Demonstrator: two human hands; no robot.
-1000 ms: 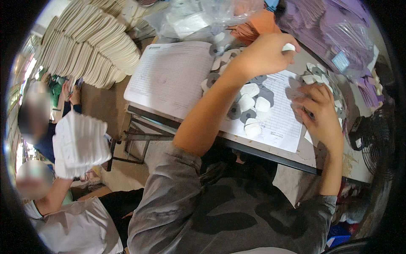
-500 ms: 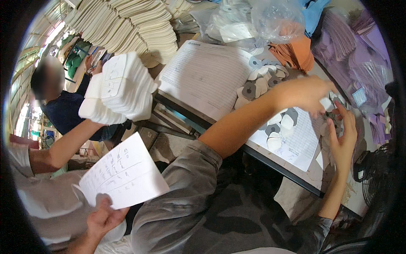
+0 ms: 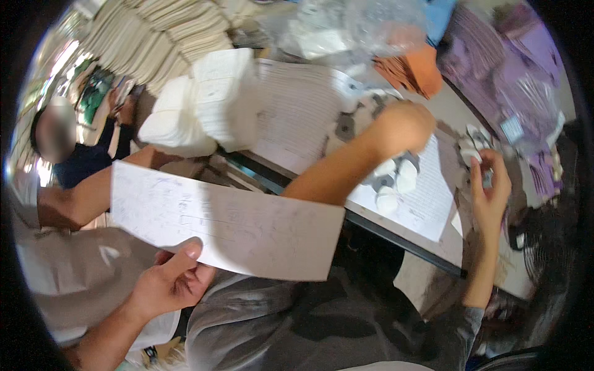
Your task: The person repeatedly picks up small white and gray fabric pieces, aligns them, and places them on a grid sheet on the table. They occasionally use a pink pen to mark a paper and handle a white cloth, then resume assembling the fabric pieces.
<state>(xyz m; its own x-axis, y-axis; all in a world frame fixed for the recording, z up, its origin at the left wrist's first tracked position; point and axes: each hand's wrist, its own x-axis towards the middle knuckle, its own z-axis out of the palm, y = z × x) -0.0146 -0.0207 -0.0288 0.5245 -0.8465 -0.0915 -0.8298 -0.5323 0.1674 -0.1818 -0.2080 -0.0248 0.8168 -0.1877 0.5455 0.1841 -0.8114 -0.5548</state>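
Mostly, the small white and grey pieces [image 3: 406,177] lie loose on a printed sheet [image 3: 442,198], near the front edge of the table [image 3: 448,253]. Taking them as the clock's centre, the left hand [image 3: 409,127] is at twelve, blurred; I cannot tell how far it is open or whether it has hold of anything. At three is the right hand [image 3: 495,182], its fingers curled and its thumb standing apart from them. A white piece [image 3: 468,156] shows at the thumb tip; whether it is gripped or only touched I cannot tell. It lies by a second heap [image 3: 473,133] at two.

Pieces could get mixed, since both heaps lie loose and close together, and a sleeve or forearm brushing across could push some over the front edge. A fan [image 3: 541,263] at four might lift light pieces if it blows this way.

Between eight and nine, a co-worker's hand [image 3: 164,290] holds a handwritten card [image 3: 291,235], which covers part of the person's left arm in this view and could get in the elbow's way. At ten, a bundle of white pads [image 3: 229,99] hides part of an open notebook [image 3: 291,105], with beige stacks [image 3: 142,43] beyond. Clear bags [image 3: 383,25] and an orange stack [image 3: 427,68] sit around twelve, and purple stacks [image 3: 476,49] toward one, crowding the far side.
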